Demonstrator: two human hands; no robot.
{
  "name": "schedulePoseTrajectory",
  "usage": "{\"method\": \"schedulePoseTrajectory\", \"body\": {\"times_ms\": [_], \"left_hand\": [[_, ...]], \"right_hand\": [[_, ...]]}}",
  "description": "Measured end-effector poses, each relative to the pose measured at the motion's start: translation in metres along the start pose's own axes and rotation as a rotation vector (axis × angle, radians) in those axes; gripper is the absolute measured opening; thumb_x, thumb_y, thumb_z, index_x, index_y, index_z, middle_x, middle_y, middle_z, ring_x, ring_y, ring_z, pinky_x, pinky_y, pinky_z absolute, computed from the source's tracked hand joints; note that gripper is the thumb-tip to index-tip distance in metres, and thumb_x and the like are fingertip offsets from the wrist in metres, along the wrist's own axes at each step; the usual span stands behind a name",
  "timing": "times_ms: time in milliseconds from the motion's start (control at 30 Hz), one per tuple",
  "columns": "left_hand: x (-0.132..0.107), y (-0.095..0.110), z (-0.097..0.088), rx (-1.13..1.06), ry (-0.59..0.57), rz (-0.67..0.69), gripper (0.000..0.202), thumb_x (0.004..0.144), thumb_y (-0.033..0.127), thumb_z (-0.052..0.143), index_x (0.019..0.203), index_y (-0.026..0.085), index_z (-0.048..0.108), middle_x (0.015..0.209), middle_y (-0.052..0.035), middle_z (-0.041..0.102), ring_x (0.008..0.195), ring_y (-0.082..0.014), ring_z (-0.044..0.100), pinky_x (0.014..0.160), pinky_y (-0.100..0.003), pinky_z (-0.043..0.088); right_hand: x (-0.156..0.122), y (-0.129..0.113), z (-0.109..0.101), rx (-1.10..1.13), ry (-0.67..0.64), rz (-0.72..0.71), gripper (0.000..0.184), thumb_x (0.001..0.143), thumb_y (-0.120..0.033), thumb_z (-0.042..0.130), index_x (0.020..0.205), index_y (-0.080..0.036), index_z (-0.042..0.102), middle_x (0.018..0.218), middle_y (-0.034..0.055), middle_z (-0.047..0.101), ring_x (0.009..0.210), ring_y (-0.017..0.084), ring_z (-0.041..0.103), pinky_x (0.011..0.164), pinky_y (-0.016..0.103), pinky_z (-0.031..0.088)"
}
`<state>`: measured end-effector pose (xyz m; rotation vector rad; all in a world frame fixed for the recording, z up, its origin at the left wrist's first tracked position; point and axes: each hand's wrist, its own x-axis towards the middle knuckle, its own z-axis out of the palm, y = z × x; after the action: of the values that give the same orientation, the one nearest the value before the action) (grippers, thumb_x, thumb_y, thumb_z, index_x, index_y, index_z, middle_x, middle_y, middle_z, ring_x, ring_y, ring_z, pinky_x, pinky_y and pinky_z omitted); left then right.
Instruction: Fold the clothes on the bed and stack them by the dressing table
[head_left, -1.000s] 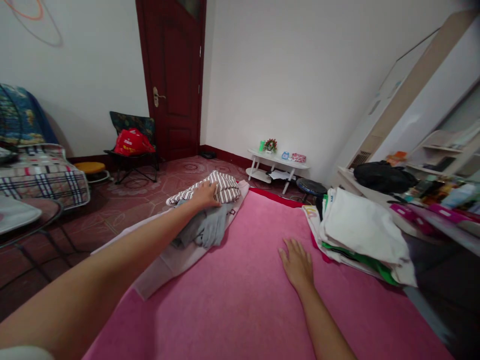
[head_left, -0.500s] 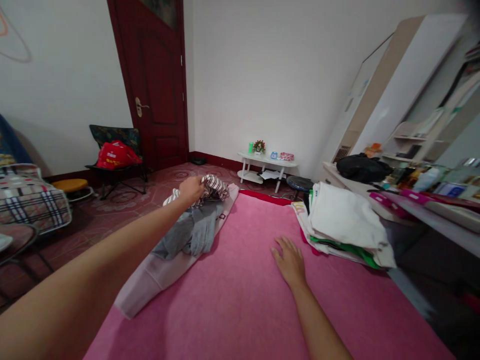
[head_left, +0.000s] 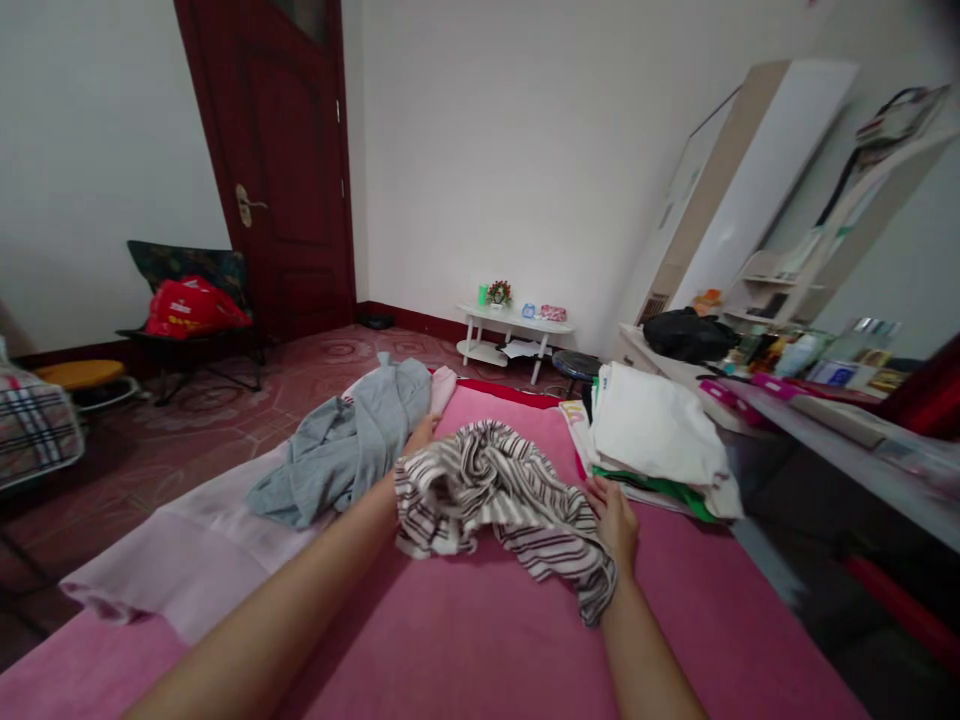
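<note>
A crumpled striped garment [head_left: 495,495], white with dark stripes, lies on the pink bed cover [head_left: 465,640] in front of me. My left hand [head_left: 420,437] is mostly hidden behind its far left edge and grips it. My right hand [head_left: 616,518] rests at its right edge, fingers touching the cloth; I cannot tell whether they hold it. A grey garment [head_left: 349,445] lies bunched to the left on a pale pink cloth [head_left: 187,560].
A stack of folded clothes [head_left: 649,440], white on top with green beneath, sits at the bed's right. Beyond it is a cluttered desk [head_left: 817,410]. A small white table [head_left: 514,330], a dark stool [head_left: 577,366], a chair with a red bag [head_left: 191,305] and a dark red door [head_left: 277,170] stand farther off.
My left hand lifted the striped garment off the grey one and pulled it toward me onto the bed cover. My right hand now touches its right edge. The view turned rightward.
</note>
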<state>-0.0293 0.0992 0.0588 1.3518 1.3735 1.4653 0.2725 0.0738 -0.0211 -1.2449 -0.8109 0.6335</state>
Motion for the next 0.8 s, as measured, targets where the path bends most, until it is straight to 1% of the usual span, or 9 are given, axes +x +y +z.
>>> {"method": "schedulePoseTrajectory", "body": {"times_ms": [67, 167, 333, 400, 467, 533, 567, 700, 800], "left_hand": [[0.001, -0.026, -0.005, 0.131, -0.011, 0.034, 0.024, 0.084, 0.031, 0.063, 0.102, 0.014, 0.063, 0.108, -0.0089, 0.063, 0.102, -0.0223, 0.059, 0.094, -0.044, 0.044], [0.003, -0.050, -0.008, 0.229, -0.086, 0.066, 0.027, 0.075, 0.028, 0.069, 0.097, 0.015, 0.068, 0.100, -0.0091, 0.067, 0.099, -0.0248, 0.061, 0.095, -0.042, 0.044], [0.000, -0.055, -0.007, 0.325, -0.220, 0.135, 0.054, 0.065, 0.046, 0.073, 0.110, 0.016, 0.068, 0.106, -0.0091, 0.068, 0.098, -0.0265, 0.063, 0.089, -0.036, 0.048], [-0.003, -0.051, -0.006, 0.366, -0.259, 0.157, 0.059, 0.058, 0.050, 0.078, 0.106, 0.018, 0.070, 0.107, -0.0091, 0.069, 0.101, -0.0284, 0.062, 0.091, -0.035, 0.045], [-0.005, -0.048, -0.007, 0.404, -0.278, 0.168, 0.061, 0.053, 0.051, 0.080, 0.103, 0.018, 0.072, 0.107, -0.0095, 0.069, 0.103, -0.0303, 0.060, 0.093, -0.034, 0.043], [-0.006, -0.044, -0.007, 0.432, -0.281, 0.168, 0.052, 0.060, 0.054, 0.075, 0.098, 0.018, 0.073, 0.100, -0.0092, 0.071, 0.099, -0.0301, 0.061, 0.089, -0.033, 0.042], [-0.007, -0.043, -0.008, 0.443, -0.279, 0.163, 0.045, 0.067, 0.056, 0.069, 0.092, 0.018, 0.073, 0.093, -0.0085, 0.072, 0.094, -0.0289, 0.063, 0.085, -0.032, 0.043], [-0.004, -0.040, -0.011, 0.478, -0.249, 0.121, 0.051, 0.089, 0.050, 0.042, 0.060, 0.016, 0.067, 0.059, -0.0071, 0.064, 0.067, -0.0243, 0.062, 0.068, -0.030, 0.042], [-0.001, -0.043, -0.013, 0.472, -0.250, 0.118, 0.037, 0.085, 0.039, 0.049, 0.067, 0.016, 0.070, 0.066, -0.0072, 0.068, 0.070, -0.0248, 0.063, 0.069, -0.030, 0.042]], "right_hand": [[0.003, 0.000, -0.001, 0.040, 0.005, 0.022, 0.049, 0.077, -0.057, 0.045, 0.096, -0.015, 0.063, 0.098, 0.0119, 0.070, 0.085, 0.024, 0.069, 0.074, 0.036, 0.053], [0.001, -0.006, 0.006, -0.010, -0.022, -0.030, 0.042, 0.072, -0.052, 0.055, 0.089, -0.016, 0.066, 0.091, 0.0093, 0.071, 0.086, 0.024, 0.067, 0.077, 0.036, 0.052], [-0.012, -0.037, 0.024, -0.156, -0.248, -0.132, 0.030, 0.062, -0.039, 0.071, 0.082, -0.016, 0.070, 0.084, 0.0068, 0.071, 0.084, 0.024, 0.064, 0.084, 0.038, 0.048], [-0.024, -0.050, 0.032, -0.291, -0.447, -0.204, 0.034, 0.066, -0.036, 0.070, 0.093, -0.017, 0.070, 0.096, 0.0074, 0.071, 0.092, 0.024, 0.063, 0.089, 0.038, 0.046], [-0.040, -0.059, 0.040, -0.495, -0.631, -0.297, 0.055, 0.066, -0.033, 0.071, 0.119, -0.020, 0.061, 0.119, 0.0087, 0.064, 0.105, 0.025, 0.060, 0.093, 0.038, 0.044], [-0.056, -0.062, 0.047, -0.699, -0.708, -0.372, 0.079, 0.063, -0.030, 0.074, 0.136, -0.023, 0.046, 0.135, 0.0103, 0.052, 0.114, 0.027, 0.055, 0.094, 0.038, 0.043], [-0.063, -0.061, 0.050, -0.784, -0.707, -0.396, 0.080, 0.063, -0.029, 0.074, 0.138, -0.024, 0.044, 0.136, 0.0112, 0.050, 0.114, 0.028, 0.055, 0.093, 0.038, 0.043], [-0.071, -0.056, 0.055, -0.887, -0.657, -0.395, 0.025, 0.078, -0.026, 0.059, 0.101, -0.021, 0.067, 0.105, 0.0100, 0.067, 0.098, 0.026, 0.062, 0.086, 0.037, 0.045], [-0.056, -0.068, 0.050, -0.627, -0.564, -0.311, 0.021, 0.082, -0.029, 0.056, 0.094, -0.018, 0.068, 0.094, 0.0077, 0.071, 0.089, 0.024, 0.063, 0.083, 0.035, 0.047]]}}
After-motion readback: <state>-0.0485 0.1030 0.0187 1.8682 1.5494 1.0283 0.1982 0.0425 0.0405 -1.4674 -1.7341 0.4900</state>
